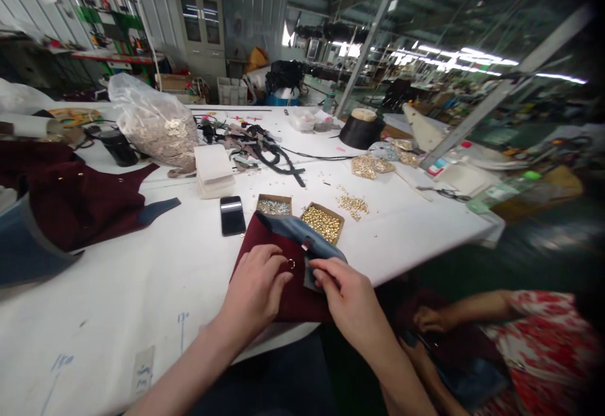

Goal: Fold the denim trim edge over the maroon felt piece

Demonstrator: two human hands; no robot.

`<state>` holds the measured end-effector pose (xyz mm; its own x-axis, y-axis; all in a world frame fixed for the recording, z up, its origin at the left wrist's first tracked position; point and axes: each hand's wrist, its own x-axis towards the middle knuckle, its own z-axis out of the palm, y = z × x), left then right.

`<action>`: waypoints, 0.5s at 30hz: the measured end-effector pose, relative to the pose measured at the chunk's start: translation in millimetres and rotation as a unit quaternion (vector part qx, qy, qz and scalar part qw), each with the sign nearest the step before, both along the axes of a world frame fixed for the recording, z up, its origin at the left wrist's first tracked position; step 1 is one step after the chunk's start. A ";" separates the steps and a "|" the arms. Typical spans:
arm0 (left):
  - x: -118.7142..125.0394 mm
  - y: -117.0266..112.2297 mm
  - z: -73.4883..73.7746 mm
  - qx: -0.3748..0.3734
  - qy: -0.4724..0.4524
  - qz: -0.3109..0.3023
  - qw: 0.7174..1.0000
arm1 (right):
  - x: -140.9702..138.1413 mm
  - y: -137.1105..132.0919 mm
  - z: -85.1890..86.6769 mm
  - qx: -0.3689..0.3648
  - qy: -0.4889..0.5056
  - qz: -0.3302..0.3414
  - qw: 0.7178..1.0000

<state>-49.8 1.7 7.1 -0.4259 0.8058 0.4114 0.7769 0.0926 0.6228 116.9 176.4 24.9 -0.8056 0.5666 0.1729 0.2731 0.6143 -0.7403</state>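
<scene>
A dark red fabric piece (265,242) with a blue-grey lining (302,233) folded over its top lies at the near edge of the white table (155,277). My left hand (255,287) rests on the red fabric, fingers curled and pinching a small metal ring (290,264). My right hand (345,290) pinches the edge of the blue-grey lining right beside the ring. Just beyond the fabric stand two small cardboard boxes, one with silver studs (274,205) and one with gold studs (322,222).
A black phone (232,215) lies left of the boxes. Loose gold studs (352,204), a stack of white sheets (213,169), a clear bag of metal parts (155,123), black straps (265,148) and more red fabric (70,192) cover the table. Another person in a red floral sleeve (543,334) works at lower right.
</scene>
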 end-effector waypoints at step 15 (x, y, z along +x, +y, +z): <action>-67.3 89.7 12.7 -0.250 0.205 -0.124 0.938 | -11.3 -8.6 -2.1 -0.029 -0.005 0.050 0.998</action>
